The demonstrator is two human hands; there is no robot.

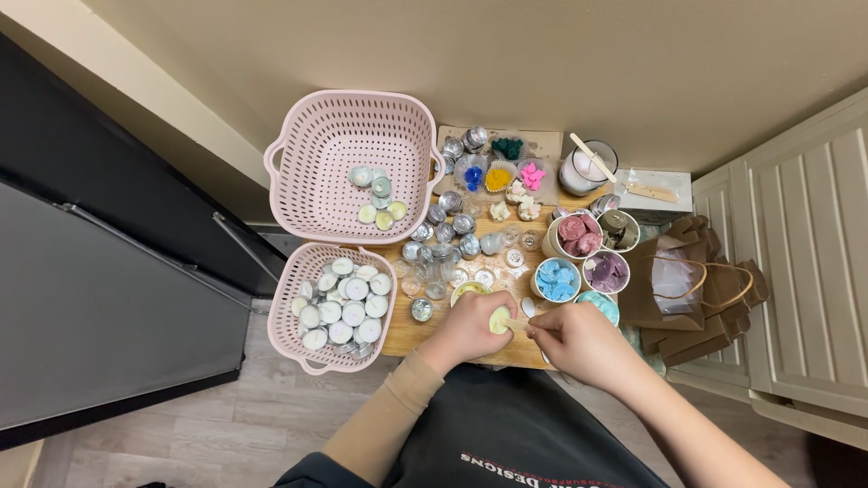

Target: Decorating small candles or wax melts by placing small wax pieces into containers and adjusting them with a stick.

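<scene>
My left hand grips a small pale yellow tealight candle over the near edge of the wooden board. My right hand pinches a thin wooden stick whose tip touches the candle. Just beyond my hands stand paper cups of wax pieces: blue, purple, pink-red and teal. Several empty metal tealight cups and small glass jars sit in the middle of the board.
A large pink basket holds a few tealights; a smaller pink basket at the left is full of white ones. Brown paper bags lie at the right beside a white cabinet. A dark panel stands left.
</scene>
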